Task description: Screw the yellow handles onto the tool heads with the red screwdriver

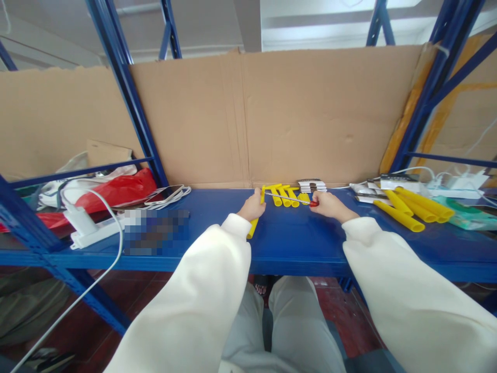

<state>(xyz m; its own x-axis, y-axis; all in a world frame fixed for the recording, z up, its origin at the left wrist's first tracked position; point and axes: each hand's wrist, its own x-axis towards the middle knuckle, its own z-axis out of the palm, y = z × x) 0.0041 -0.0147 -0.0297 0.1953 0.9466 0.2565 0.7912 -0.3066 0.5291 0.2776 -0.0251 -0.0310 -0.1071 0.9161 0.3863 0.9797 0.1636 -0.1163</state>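
Observation:
My left hand point(252, 205) is closed around a yellow tube point(253, 228), which stands tilted with its lower end toward the table's front edge. In my closed right hand point(330, 205) is a screwdriver point(313, 204) with a red handle. Its thin metal shaft points left, and the tip reaches the upper part of the held tube; whether it touches cannot be made out. Just behind the shaft lie several short yellow tubular pieces point(286, 200), side by side. A small stack of black and white packets point(312, 185) sits beyond my right hand.
Several longer yellow tubes point(404, 221) lie at the right on the blue table point(295, 243), near silvery packets point(363, 191) and a green plastic pack point(471, 212). A white power strip point(97, 233) and red bag point(124, 189) are left. Cardboard point(310, 119) stands along the back.

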